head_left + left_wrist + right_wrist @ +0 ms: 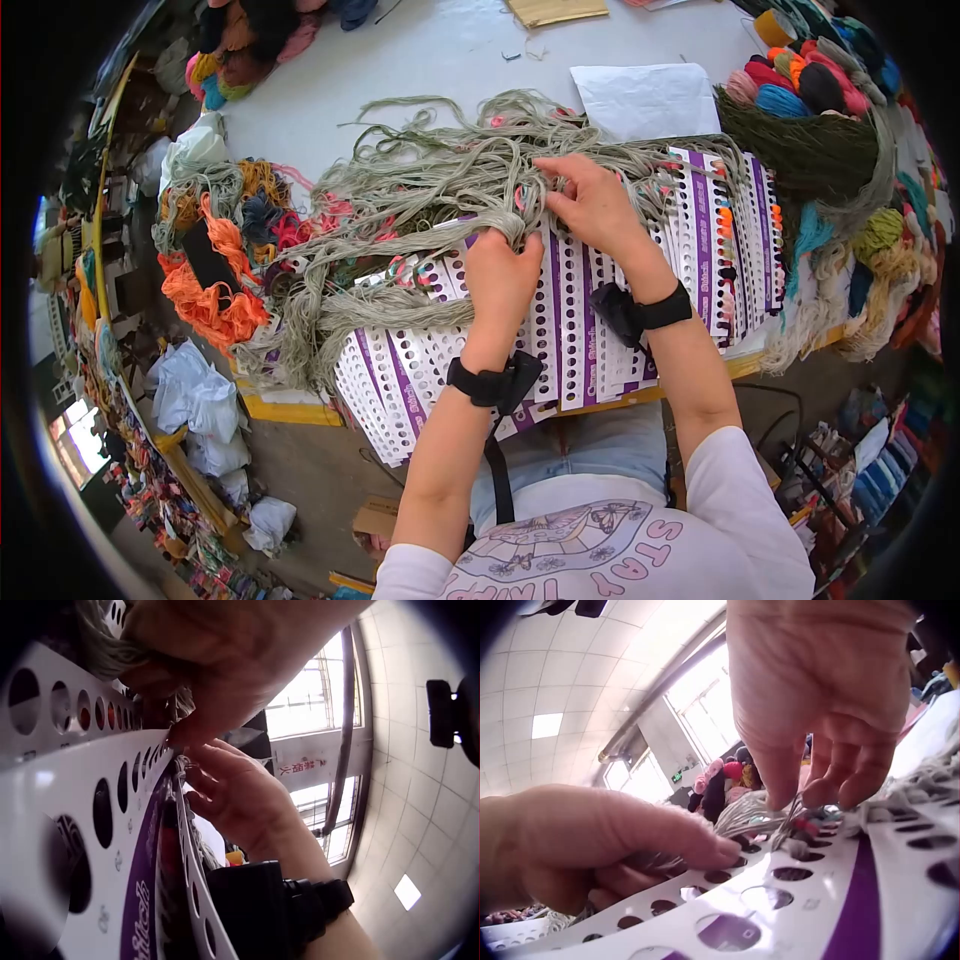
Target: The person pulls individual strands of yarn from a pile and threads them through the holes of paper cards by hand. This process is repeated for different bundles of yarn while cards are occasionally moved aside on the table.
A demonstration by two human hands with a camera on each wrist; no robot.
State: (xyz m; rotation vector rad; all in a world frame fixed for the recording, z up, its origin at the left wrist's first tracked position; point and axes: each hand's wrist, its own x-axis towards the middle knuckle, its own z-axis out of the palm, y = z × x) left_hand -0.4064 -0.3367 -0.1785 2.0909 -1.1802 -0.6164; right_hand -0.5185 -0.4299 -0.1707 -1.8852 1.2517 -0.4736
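My left hand (500,275) grips a bundle of grey-green embroidery thread (420,240) at the front of the spread skeins. Its thumb lies close over the row of holes in a white and purple punched thread card (780,900). Just to the right, my right hand (603,212) pinches a few strands between thumb and fingertips, right above the holes, as the right wrist view shows. Many such cards (570,330) overlap in a fan along the table's near edge, with thread looped at their tops. Part of the left fingers is hidden by thread.
A white paper sheet (645,103) lies behind the cards. Orange yarn (210,305) and mixed skeins sit at the left. Dark green thread (805,155) and coloured bundles (800,80) lie at the right. White plastic bags (195,390) stand beyond the table's left edge.
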